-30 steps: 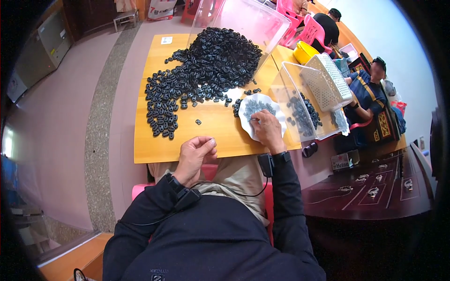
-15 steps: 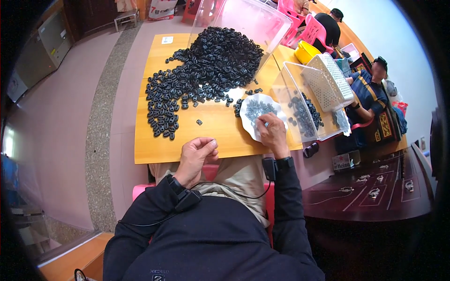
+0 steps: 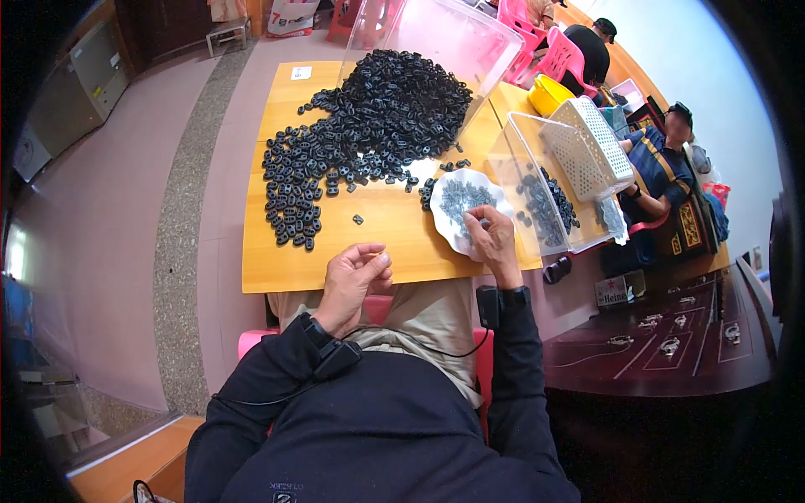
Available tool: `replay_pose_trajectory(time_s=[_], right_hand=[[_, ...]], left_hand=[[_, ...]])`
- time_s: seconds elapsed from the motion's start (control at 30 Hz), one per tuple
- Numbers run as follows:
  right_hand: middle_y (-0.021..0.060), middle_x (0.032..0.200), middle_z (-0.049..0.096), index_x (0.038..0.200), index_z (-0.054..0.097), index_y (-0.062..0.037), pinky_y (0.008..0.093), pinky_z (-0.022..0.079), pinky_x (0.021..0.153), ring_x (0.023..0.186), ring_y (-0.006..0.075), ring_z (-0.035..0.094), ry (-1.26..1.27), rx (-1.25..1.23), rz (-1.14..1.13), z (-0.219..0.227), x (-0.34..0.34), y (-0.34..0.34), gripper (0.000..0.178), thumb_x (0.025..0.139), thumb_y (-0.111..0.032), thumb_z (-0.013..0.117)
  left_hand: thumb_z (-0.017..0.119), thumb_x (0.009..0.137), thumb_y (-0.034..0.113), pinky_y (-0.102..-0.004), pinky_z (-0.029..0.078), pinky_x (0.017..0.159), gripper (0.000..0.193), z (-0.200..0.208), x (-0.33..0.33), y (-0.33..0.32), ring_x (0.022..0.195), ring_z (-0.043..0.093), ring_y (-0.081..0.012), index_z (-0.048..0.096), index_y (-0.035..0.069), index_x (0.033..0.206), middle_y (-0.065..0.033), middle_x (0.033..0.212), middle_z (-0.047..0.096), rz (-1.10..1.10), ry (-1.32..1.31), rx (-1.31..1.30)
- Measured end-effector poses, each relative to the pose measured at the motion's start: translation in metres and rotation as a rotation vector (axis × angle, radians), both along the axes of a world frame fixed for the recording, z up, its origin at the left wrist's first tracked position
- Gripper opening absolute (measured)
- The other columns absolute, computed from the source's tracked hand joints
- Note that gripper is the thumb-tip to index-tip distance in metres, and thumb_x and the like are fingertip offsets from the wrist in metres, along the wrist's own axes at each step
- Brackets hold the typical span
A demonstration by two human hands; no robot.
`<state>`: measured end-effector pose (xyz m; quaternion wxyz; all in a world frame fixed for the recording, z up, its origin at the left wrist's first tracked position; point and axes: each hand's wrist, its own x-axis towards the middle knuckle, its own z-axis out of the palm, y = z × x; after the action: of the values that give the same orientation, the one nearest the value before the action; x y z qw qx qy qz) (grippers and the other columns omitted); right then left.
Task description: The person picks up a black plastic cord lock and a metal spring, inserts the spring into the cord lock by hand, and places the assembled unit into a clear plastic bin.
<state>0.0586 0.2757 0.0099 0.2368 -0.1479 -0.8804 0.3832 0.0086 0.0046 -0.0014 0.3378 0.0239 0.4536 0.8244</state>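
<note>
My left hand (image 3: 354,283) is held at the near edge of the wooden table (image 3: 387,251), thumb pressed to the curled fingers. Whatever it pinches is hidden. At the scalloped white dish (image 3: 503,194), my right hand (image 3: 495,245) reaches over the near right rim with its fingertips closed together. Too small to make out is anything between them. Small grey pieces (image 3: 463,198) fill the dish's middle. Beyond my left hand lies one loose black two-holed piece (image 3: 358,220). A large heap of similar black pieces (image 3: 402,101) spreads across the table toward the left.
Behind the heap a clear plastic tub (image 3: 496,46) lies tipped toward me. To the right stands a clear box (image 3: 509,159) with black pieces inside, beside a white perforated basket (image 3: 597,142) and a yellow bowl (image 3: 549,94). Other people sit at the far right.
My right hand has shifted slightly to the right over the dish, its fingertips still together. The left hand has barely moved.
</note>
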Motion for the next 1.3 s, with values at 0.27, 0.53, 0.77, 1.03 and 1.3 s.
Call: replay_pose_trajectory(time_s=[0.27, 0.53, 0.77, 1.03, 1.3], right_hand=[[-0.0034, 0.065, 0.056, 0.087, 0.065, 0.0007, 0.0219, 0.038, 0.050, 0.057, 0.0041, 0.048, -0.049, -0.097, 0.001, 0.006, 0.005, -0.006, 0.017, 0.088, -0.017, 0.065], [0.0013, 0.067, 0.062, 0.086, 0.066, 0.0024, 0.0225, 0.043, 0.053, 0.057, 0.0060, 0.052, -0.052, 0.013, 0.019, 0.004, 0.003, 0.004, 0.017, 0.086, -0.014, 0.066], [-0.0019, 0.071, 0.061, 0.087, 0.066, 0.0016, 0.0214, 0.042, 0.052, 0.059, 0.0050, 0.052, -0.001, -0.122, 0.095, 0.011, 0.007, -0.008, 0.012, 0.085, -0.010, 0.067], [0.0001, 0.084, 0.060, 0.087, 0.063, 0.0017, 0.0192, 0.042, 0.064, 0.074, 0.0049, 0.053, -0.056, -0.451, 0.443, 0.027, 0.022, -0.082, 0.002, 0.087, 0.000, 0.063], [0.0028, 0.084, 0.059, 0.087, 0.063, 0.0012, 0.0213, 0.042, 0.064, 0.074, 0.0076, 0.053, -0.006, -0.311, 0.495, 0.029, 0.024, -0.098, 0.002, 0.085, 0.001, 0.065]], left_hand=[[0.062, 0.091, 0.009, -0.0243, 0.054, 0.065, 0.019, -0.004, 0.000, 0.000, 0.072, 0.060, -0.0094, 0.058, 0.000, 0.107, -0.0033, 0.083, 0.061, -0.076, 0.020, 0.021], [0.062, 0.091, 0.011, -0.0245, 0.054, 0.067, 0.017, 0.002, 0.001, -0.001, 0.072, 0.060, -0.0089, 0.060, 0.001, 0.104, -0.0025, 0.083, 0.061, -0.143, 0.001, -0.022], [0.063, 0.091, 0.012, -0.0244, 0.054, 0.066, 0.016, 0.003, 0.001, 0.001, 0.071, 0.060, -0.0089, 0.061, 0.001, 0.103, -0.0019, 0.081, 0.061, -0.189, 0.000, -0.028], [0.063, 0.092, 0.016, -0.0238, 0.054, 0.064, 0.015, 0.004, 0.003, -0.001, 0.066, 0.060, -0.0089, 0.064, 0.001, 0.095, -0.0019, 0.078, 0.061, -0.270, -0.018, 0.068], [0.063, 0.092, 0.020, -0.0227, 0.053, 0.063, 0.019, 0.007, 0.004, -0.002, 0.064, 0.059, -0.0077, 0.064, 0.000, 0.094, -0.0021, 0.078, 0.062, -0.264, 0.034, 0.125]])
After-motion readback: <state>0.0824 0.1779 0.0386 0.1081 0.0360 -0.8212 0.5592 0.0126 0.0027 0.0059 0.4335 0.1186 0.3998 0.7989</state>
